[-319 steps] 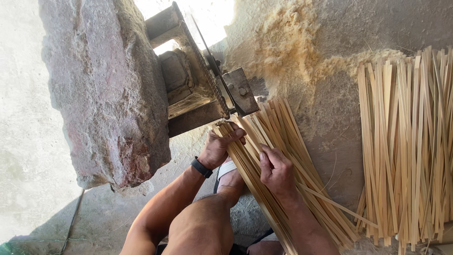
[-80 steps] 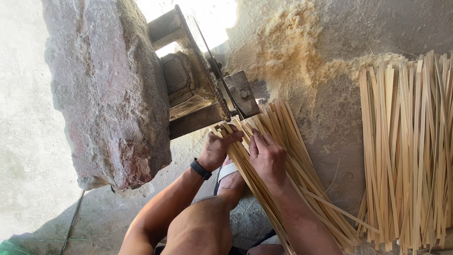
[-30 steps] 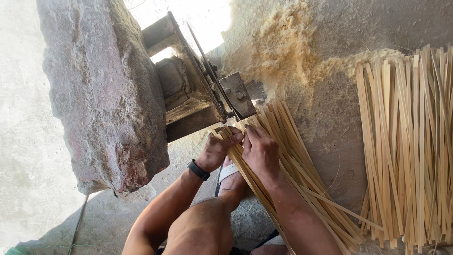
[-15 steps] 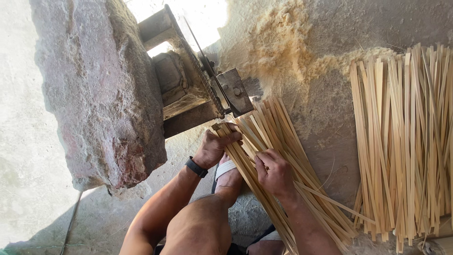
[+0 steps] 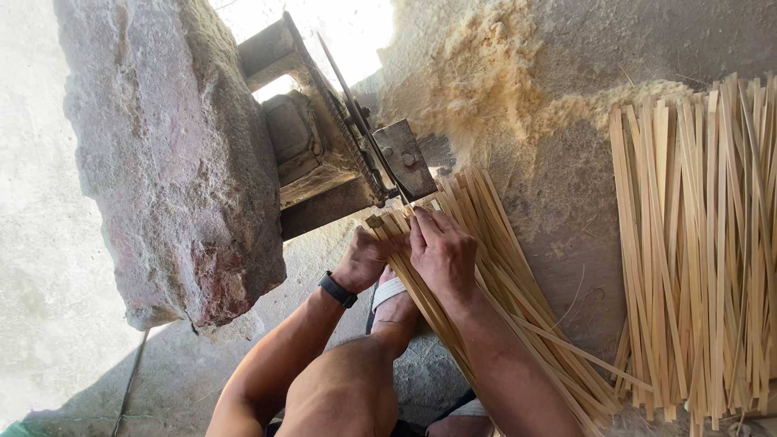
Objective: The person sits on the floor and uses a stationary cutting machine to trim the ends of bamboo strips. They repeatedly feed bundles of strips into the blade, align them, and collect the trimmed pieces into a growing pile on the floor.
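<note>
1. A person sits on the ground, seen from above, working a slanted bundle of thin bamboo strips (image 5: 494, 275) that lies across their foot and lap.
2. The left hand (image 5: 364, 259) is closed around the upper end of the bundle, just below a dark metal blade (image 5: 360, 133) fixed in a metal bracket (image 5: 405, 162). A black wristband (image 5: 337, 289) sits on that wrist.
3. The right hand (image 5: 443, 255) rests flat on top of the strips, fingers (image 5: 422, 231) together and curled lightly over the strip ends; whether it pinches a single strip cannot be told.
4. The blade's mount is wedged against a big rough stone block (image 5: 170, 154). Pale sawdust (image 5: 486, 65) is heaped behind it.
5. A second, neat pile of strips (image 5: 696, 243) lies well apart to the right.
6. Risk, as a judgement: both hands are very near the blade edge, so a slipping strip could draw fingertips into it. Splintered strip edges could also cut the palm, and the loose bundle could slide off the foot.
</note>
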